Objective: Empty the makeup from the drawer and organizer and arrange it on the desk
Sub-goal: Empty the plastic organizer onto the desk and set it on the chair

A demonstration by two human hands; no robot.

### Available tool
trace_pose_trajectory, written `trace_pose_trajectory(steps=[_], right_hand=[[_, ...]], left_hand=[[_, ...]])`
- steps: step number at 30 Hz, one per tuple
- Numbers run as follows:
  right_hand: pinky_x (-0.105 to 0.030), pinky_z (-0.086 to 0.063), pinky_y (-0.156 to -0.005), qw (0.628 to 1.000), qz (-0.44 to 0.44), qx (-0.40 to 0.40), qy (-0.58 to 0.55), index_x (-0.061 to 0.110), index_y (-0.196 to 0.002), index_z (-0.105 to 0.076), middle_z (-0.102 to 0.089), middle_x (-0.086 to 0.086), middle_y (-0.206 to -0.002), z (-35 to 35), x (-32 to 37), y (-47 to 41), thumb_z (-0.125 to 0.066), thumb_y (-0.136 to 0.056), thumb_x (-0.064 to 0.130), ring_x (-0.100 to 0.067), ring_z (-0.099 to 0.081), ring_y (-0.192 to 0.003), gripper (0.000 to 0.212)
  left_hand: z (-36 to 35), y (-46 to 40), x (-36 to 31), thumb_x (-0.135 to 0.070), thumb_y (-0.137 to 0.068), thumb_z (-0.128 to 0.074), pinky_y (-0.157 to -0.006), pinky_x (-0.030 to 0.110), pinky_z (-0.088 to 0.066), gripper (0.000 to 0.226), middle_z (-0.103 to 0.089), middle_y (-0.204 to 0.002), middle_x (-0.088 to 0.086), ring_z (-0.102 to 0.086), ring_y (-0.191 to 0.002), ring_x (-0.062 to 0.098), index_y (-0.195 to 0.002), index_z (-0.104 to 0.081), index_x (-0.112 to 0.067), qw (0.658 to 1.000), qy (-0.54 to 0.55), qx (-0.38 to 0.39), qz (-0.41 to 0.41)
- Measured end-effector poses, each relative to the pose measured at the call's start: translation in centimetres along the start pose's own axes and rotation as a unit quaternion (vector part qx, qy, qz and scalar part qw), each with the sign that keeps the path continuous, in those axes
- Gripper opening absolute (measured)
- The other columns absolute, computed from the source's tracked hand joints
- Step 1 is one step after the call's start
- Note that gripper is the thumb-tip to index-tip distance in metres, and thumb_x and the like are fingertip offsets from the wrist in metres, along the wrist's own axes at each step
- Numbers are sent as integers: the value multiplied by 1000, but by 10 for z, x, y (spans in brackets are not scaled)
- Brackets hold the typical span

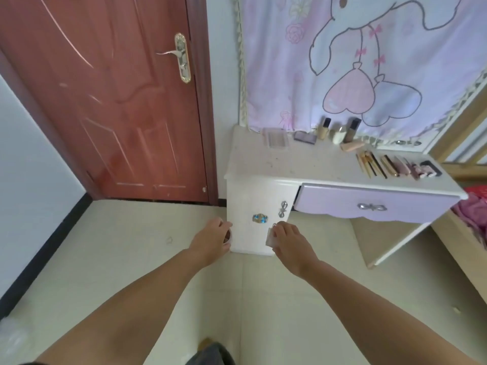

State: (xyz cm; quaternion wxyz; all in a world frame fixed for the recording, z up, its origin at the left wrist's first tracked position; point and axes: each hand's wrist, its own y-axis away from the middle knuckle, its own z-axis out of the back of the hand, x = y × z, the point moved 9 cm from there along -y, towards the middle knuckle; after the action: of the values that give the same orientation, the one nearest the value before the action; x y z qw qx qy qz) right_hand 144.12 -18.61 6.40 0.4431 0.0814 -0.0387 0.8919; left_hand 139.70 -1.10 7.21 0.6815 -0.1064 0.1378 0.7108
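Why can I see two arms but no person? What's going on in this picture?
The camera sits on the person's head and looks down, so you see only their arms. The left hand holds a small round jar and the right hand holds a small clear case, both low in front of a white desk. On the desk lie a row of makeup sticks and brushes, some bottles and flat cases. Its purple drawer looks slightly open.

Home bedroom: vanity desk [311, 164], cartoon curtain [369, 61], wooden door [105, 101].
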Motion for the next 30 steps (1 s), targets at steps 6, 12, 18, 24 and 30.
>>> trace_pose_trajectory(steps=[6,12,18,24,30], right_hand=[[-37,-39,-100,1000,-10,2,1,5,-131,-41,-40,-9,-137,-8,-38,-145,-54,-88,15,-30,-39,-125,46],[-31,-40,-99,998,-61,0,-20,7,-134,-36,-34,-6,-143,7,-70,-275,-52,-92,19,-27,-33,-130,47],[-32,-38,-101,996,-78,25,-44,6,-132,-39,-38,-8,-139,5,-112,-374,-54,-90,20,-28,-36,-127,47],[-34,-36,-102,995,-26,63,-72,7,-133,-38,-38,-8,-140,-2,-147,-490,-55,-91,21,-28,-36,-128,47],[-35,-36,-104,992,26,102,-70,9,-131,-38,-38,-7,-141,-28,-172,-589,-54,-92,22,-27,-35,-132,44]], left_hand=[[12,-149,43,-26,-91,-55,-87,29,-45,45,-44,-124,4,-43,-117,20,-133,-46,-15,999,0,-4,-38],[37,-292,86,-25,-90,-56,-93,35,-44,46,-41,-124,4,-40,-119,21,-133,-43,-16,997,-8,52,-58],[30,-397,101,-27,-91,-53,-95,36,-42,53,-38,-133,3,-35,-127,19,-140,-34,-17,994,21,96,-53],[23,-498,125,-28,-89,-55,-96,33,-41,50,-40,-133,2,-38,-123,18,-135,-40,-14,995,65,70,2],[4,-588,145,-28,-89,-57,-93,37,-45,47,-39,-130,1,-39,-121,19,-132,-41,-16,995,69,70,32]])
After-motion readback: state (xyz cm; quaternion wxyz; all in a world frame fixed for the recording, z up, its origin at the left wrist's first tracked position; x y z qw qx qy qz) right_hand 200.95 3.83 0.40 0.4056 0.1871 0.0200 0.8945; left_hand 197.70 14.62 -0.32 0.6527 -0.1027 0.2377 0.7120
